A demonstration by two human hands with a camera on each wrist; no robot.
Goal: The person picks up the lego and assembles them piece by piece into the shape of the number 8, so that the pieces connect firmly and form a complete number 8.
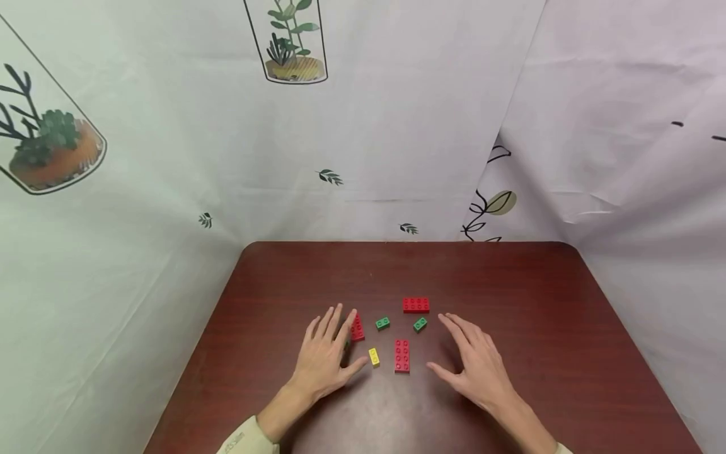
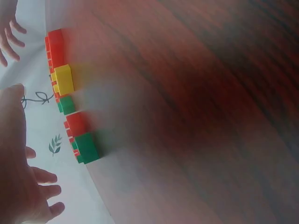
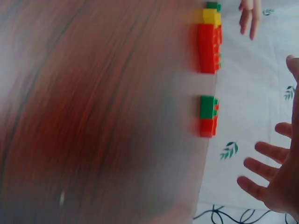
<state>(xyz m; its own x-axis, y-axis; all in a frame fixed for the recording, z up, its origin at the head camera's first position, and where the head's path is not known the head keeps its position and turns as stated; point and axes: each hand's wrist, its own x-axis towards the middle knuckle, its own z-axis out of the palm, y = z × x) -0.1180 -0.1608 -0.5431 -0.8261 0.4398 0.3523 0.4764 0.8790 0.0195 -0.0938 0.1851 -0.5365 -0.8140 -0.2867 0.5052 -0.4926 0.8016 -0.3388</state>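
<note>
My left hand (image 1: 324, 356) spreads its fingers above the left side of a group of toy building bricks and holds nothing. Beneath its index finger a red brick (image 1: 357, 328) is partly covered, and a green brick (image 2: 87, 148) there is mostly hidden from the head view. A small yellow brick (image 1: 374, 357) lies right by the thumb tip. In the middle sits a long red brick (image 1: 402, 356). My right hand (image 1: 479, 366), fingers extended and grasping nothing, is to the right of the bricks. Nearest its fingertips is a small green brick (image 1: 420, 325).
Farther back lie another red brick (image 1: 416, 305) and a second small green brick (image 1: 382, 323). All rest on a dark reddish-brown table (image 1: 295, 271) with rounded far corners. White printed cloth (image 1: 397, 139) hangs behind and along both sides.
</note>
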